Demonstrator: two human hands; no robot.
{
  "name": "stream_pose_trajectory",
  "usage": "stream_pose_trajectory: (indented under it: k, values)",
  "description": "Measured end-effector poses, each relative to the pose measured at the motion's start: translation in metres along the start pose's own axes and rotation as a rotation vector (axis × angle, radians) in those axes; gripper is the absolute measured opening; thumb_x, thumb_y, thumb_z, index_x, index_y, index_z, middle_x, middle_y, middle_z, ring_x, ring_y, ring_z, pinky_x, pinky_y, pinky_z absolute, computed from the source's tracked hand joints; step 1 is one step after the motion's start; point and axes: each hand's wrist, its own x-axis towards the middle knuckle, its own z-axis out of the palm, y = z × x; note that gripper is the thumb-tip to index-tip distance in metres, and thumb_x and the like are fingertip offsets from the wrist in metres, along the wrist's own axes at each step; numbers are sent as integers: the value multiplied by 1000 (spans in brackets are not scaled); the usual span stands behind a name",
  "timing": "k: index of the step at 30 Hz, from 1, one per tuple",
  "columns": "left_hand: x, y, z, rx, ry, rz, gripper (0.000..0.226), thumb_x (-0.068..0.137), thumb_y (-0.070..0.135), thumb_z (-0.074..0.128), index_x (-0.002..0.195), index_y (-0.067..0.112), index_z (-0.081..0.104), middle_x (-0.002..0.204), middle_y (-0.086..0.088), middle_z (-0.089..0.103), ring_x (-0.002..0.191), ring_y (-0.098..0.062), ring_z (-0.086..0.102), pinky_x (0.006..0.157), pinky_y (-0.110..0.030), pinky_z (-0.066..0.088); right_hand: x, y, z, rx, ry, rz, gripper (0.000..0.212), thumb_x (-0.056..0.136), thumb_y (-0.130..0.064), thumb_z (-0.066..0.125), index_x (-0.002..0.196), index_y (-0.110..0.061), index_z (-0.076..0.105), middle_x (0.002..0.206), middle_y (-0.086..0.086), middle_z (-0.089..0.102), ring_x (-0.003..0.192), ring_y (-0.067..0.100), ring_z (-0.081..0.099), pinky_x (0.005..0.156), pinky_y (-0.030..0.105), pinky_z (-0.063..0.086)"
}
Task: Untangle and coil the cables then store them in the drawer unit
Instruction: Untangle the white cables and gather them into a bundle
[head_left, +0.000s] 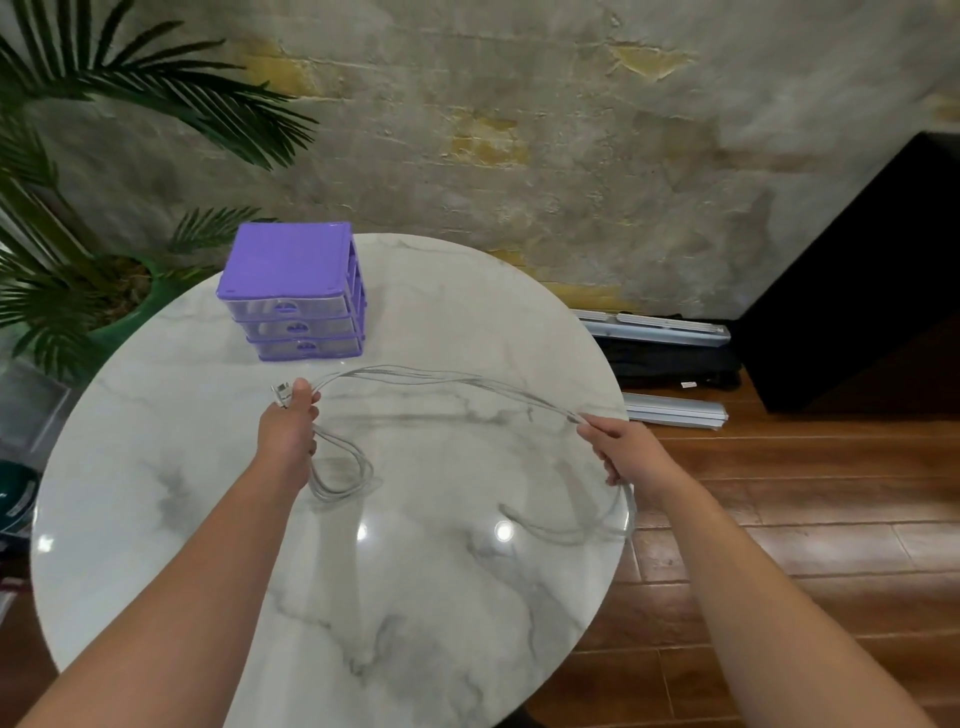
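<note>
A: Going from the left, what are you seeing?

B: One purple drawer unit (293, 291) is standing on the round marble table (208, 545). It is having three drawers, all closed; the fronts are see-through, but what is inside I cannot tell.

A: And the hands?

B: The left hand (287, 428) is gripping the pale grey cables (441, 375) with curled fingers, and a plug end is sticking out above the fist. Loops are hanging under it onto the table. The strands are stretching across to the right hand (621, 449), which is pinching them near the table's right edge.

A: How many cables?

B: Several strands together; I cannot count them.
</note>
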Motion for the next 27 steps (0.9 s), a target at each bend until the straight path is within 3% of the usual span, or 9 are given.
stream_pose_trajectory:
  k: [2,6,9,15,18,20,23,27]
  values:
    - [-1,0,1,31,7,11,33,101,39,45,80,17,58,73,1,47,53,-14,29,49,-25,25,0,-12,-11,-72,-3,-14,29,96,-33,59,123,-28,66,71,0,43,59,12,36,51,24,33]
    - [0,1,-1,137,42,61,33,99,39,46,95,11,62,73,1,51,54,-17,34,52,-26,28,3,-27,-32,-312,-48,-47,30,95,-34,60,123,-27,67,80,-10,59,72,9,49,62,20,39]
    - [0,0,-2,191,37,85,34,100,39,45,96,10,63,73,1,52,55,-16,37,53,-27,29,8,-26,-32,-427,-50,-67,31,96,-33,58,126,-27,65,103,-8,65,87,11,55,71,25,41]
    - [-7,3,2,293,-39,124,33,99,38,47,94,10,63,80,-2,56,60,-12,42,59,-31,33,21,0,-17,-607,145,-32,27,99,-35,50,122,-31,65,114,-2,69,101,21,62,93,42,48]
    - [-12,6,5,309,-88,138,32,99,38,48,94,10,63,75,2,55,59,-11,42,59,-30,33,22,9,-9,-616,219,2,27,99,-28,47,119,-29,66,117,3,67,91,24,64,81,35,51]
    - [-16,9,7,307,-133,153,31,99,37,49,92,10,63,74,2,54,58,-11,42,56,-29,32,23,8,1,-603,221,5,34,98,-28,48,128,-26,62,131,4,58,104,27,62,79,33,51]
    - [-20,14,11,336,-193,186,29,99,35,49,94,10,62,71,6,53,57,-10,42,54,-26,32,23,-8,34,-516,231,-130,41,97,-19,47,137,-16,55,141,12,48,129,30,43,106,37,40]
    - [-24,26,15,369,-306,193,29,98,39,52,85,15,63,70,5,51,59,-10,42,55,-26,32,8,-58,87,-380,134,-432,45,94,-5,47,138,-9,52,140,9,47,133,23,34,110,24,25]
